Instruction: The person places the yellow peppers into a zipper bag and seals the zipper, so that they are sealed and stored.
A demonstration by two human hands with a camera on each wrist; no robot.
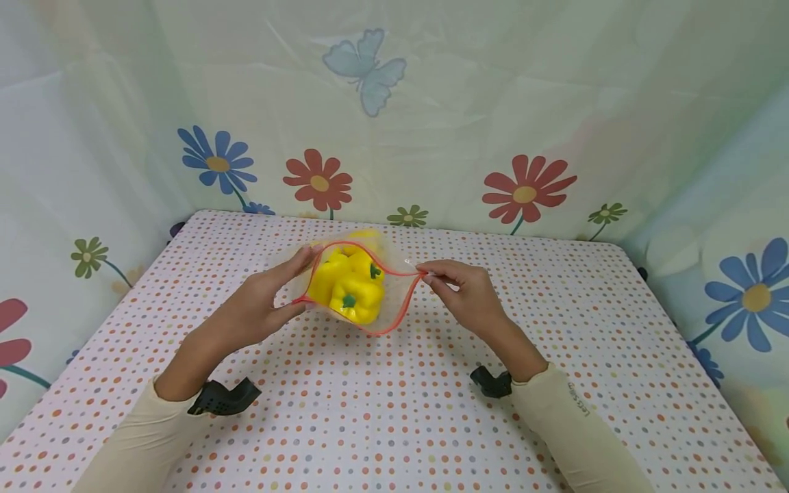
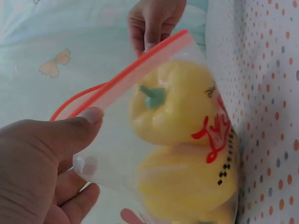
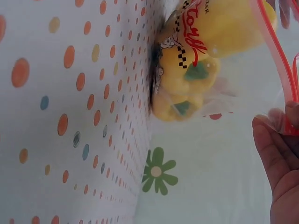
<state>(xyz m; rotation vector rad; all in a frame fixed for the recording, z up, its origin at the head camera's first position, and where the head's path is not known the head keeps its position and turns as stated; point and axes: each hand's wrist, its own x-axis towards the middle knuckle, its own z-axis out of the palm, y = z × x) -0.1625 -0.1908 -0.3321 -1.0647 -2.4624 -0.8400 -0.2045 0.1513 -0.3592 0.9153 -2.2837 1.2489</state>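
Observation:
A clear zip bag with a red zip edge [image 1: 403, 311] stands over the table, its mouth gaping toward me. Inside sit several yellow bell peppers [image 1: 357, 294] with green stems. At the bag's left end, my left hand [image 1: 261, 301] grips the side, thumb on the near face and fingers on the far one. The left wrist view shows that thumb just under the red strip [image 2: 135, 70]. My right hand [image 1: 465, 291] pinches the right corner of the zip between thumb and fingertips. Red and black print [image 3: 191, 30] marks the bag's face.
A white table [image 1: 345, 424] with coloured dots lies under both hands. Flower-printed curtains [image 1: 444, 123] hang behind it and at both sides. Dark wrist mounts [image 1: 224, 397] sit on both forearms.

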